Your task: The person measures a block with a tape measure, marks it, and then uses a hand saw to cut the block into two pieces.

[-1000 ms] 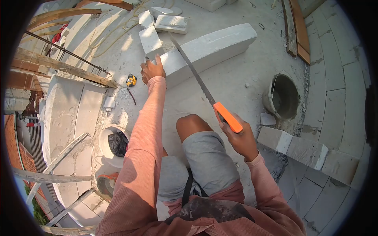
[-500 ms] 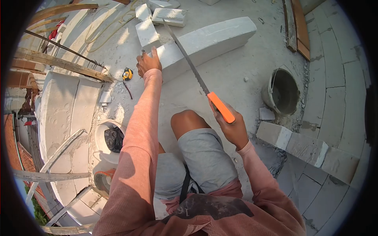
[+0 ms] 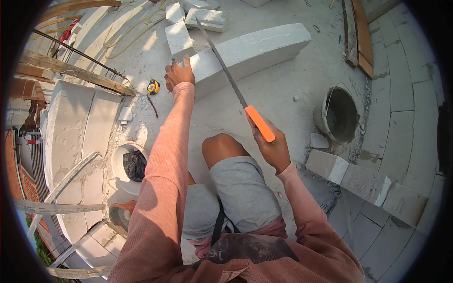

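Note:
My right hand [image 3: 271,146] is wrapped round the orange handle of a hand saw [image 3: 222,62]. Its long toothed blade slants up and to the left across a long white block [image 3: 245,47], near the block's left end. At that end my left hand [image 3: 179,74] grips the block, with the thumb side towards the blade. Its fingertips are partly hidden behind the edge. A yellow and black tape measure [image 3: 153,87] lies on the floor just left of this hand.
Smaller white blocks [image 3: 179,40] lie beyond my left hand. A mortar-stained bucket [image 3: 336,114] stands at right, near a block wall [image 3: 401,127] and a low row of blocks [image 3: 365,180]. A white bucket [image 3: 123,165] with a black bag sits left. Timber poles [image 3: 78,73] lean there.
My right hand and the saw have moved forward and slightly left along the cut line. My left hand stays on the block's end. The view has shifted a little.

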The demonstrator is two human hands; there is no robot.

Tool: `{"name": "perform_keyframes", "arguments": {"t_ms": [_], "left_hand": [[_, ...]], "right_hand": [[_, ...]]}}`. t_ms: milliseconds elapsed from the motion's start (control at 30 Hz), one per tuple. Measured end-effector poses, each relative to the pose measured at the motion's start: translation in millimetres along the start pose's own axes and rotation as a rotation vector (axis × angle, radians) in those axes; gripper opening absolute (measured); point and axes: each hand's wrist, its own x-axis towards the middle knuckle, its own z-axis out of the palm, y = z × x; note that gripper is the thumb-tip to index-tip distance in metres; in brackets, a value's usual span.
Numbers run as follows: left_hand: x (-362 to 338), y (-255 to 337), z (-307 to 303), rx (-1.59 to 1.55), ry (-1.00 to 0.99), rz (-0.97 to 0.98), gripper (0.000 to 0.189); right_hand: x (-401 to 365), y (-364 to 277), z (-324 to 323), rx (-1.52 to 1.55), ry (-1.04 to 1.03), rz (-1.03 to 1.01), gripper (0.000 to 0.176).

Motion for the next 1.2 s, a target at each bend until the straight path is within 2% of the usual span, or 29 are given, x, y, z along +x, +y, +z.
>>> {"name": "perform_keyframes", "arguments": {"t_ms": [33,133,200,233,300,367,400,467,533,600,700,733,800,900,967,1033,1067,1100,1200], "left_hand": [[-0.7,-2.4,0.5,0.005,-0.003,0.003,0.063],[-4.0,-3.9,-0.8,-0.014,-0.010,0.024,0.063],[-0.7,-5.0,-5.0,0.005,0.003,0.003,0.063],[0.9,-0.4,-2.2,0.000,0.006,-0.010,0.064],[-0.3,-5.4,-3.1,0.001,-0.002,-0.040,0.064],[-5.3,0.2,-4.8,0.023,-0.014,-0.017,0.064],[-1.3,11.0,-4.6,0.002,-0.005,-0.004,0.064],[-3.9,0.3,-1.8,-0.006,0.004,-0.014,0.063],[2.8,-3.4,3.5,-0.009,0.003,0.010,0.063],[-2.0,-1.0,0.9,-0.021,-0.007,0.024,0.062],[-6.4,-9.3,-13.9,-0.038,-0.007,0.009,0.062],[-6.1,-6.5,-12.8,-0.056,-0.010,-0.002,0.062],[-6.8,-2.9,-3.9,-0.063,-0.011,-0.001,0.061],[-4.3,-2.0,-3.8,-0.054,-0.008,-0.019,0.060],[-1.6,-2.3,0.5,-0.056,0.004,-0.006,0.059],[-2.8,-6.3,-1.5,-0.061,-0.012,0.008,0.059],[-0.2,-5.6,-2.3,-0.046,-0.010,-0.006,0.058],[-0.7,-6.7,-2.2,-0.064,-0.009,0.007,0.058],[-7.1,-13.9,-4.8,-0.126,-0.037,0.015,0.056]], "right_hand": [[27.8,-4.8,7.1,0.001,-0.024,0.026,0.046],[19.0,7.2,10.3,0.094,-0.005,0.020,0.046],[-42.7,-1.0,-12.8,0.035,-0.005,0.042,0.046],[-83.0,-6.0,-29.2,-0.090,0.003,0.001,0.047],[-122.9,-23.0,-57.5,-0.121,-0.099,0.137,0.048],[-132.9,-31.4,-61.7,-0.123,-0.087,0.161,0.048],[-108.5,-11.6,-49.7,-0.101,-0.037,0.038,0.047],[-36.2,10.1,-14.5,0.066,-0.035,0.066,0.045],[34.8,12.4,11.2,0.020,-0.023,-0.039,0.043],[28.8,18.5,16.1,0.122,-0.025,0.027,0.042],[-36.1,-0.4,-10.3,0.082,-0.036,0.125,0.043],[-76.9,4.5,-21.5,-0.082,0.021,-0.001,0.044],[-140.0,-1.0,-54.3,-0.229,-0.039,0.034,0.046],[-112.6,-9.2,-53.4,-0.199,-0.060,0.043,0.046],[-52.5,12.0,-20.7,-0.080,-0.007,-0.031,0.044],[15.7,2.6,10.1,-0.009,-0.050,0.080,0.035],[29.0,6.3,16.8,0.046,-0.015,0.022,0.031],[32.4,9.2,19.4,0.096,0.020,-0.026,0.028],[-12.3,-7.0,0.8,0.091,-0.050,0.147,0.024]]}}
